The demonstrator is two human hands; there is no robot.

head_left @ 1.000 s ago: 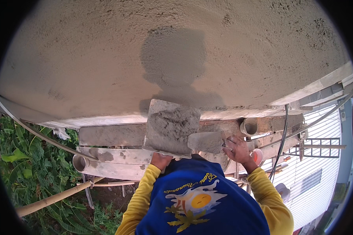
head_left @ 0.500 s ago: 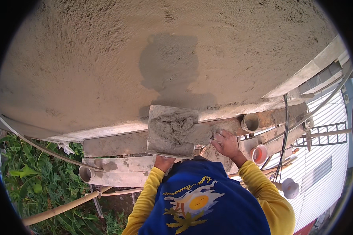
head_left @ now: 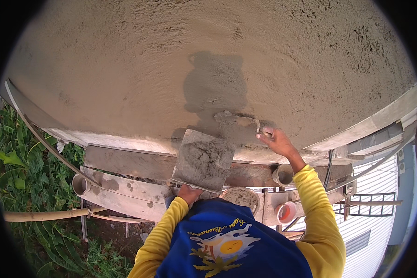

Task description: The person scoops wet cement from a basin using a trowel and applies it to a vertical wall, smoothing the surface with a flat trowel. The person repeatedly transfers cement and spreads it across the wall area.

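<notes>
A square mortar board (head_left: 203, 160) heaped with grey wet mortar rests on my left hand (head_left: 190, 194), which grips it from underneath in front of my chest. My right hand (head_left: 279, 143) is closed on the handle of a steel trowel (head_left: 238, 118), whose blade lies against the freshly coated grey wall (head_left: 125, 65) just beyond the board's upper edge, with mortar around it. My head's shadow falls on the plaster above the blade.
Scaffold planks (head_left: 125, 197) carry a grey bucket (head_left: 284, 174), a red-and-white pail (head_left: 286, 213), a round mortar container (head_left: 241, 199) and a pot (head_left: 81, 185). A bamboo pole (head_left: 46, 215) crosses above foliage at left. Cables, a metal grid and a corrugated white roof (head_left: 361, 250) are at right.
My right hand has lifted the trowel from the board up and forward onto the wall. My left hand still supports the board. The view has shifted slightly.
</notes>
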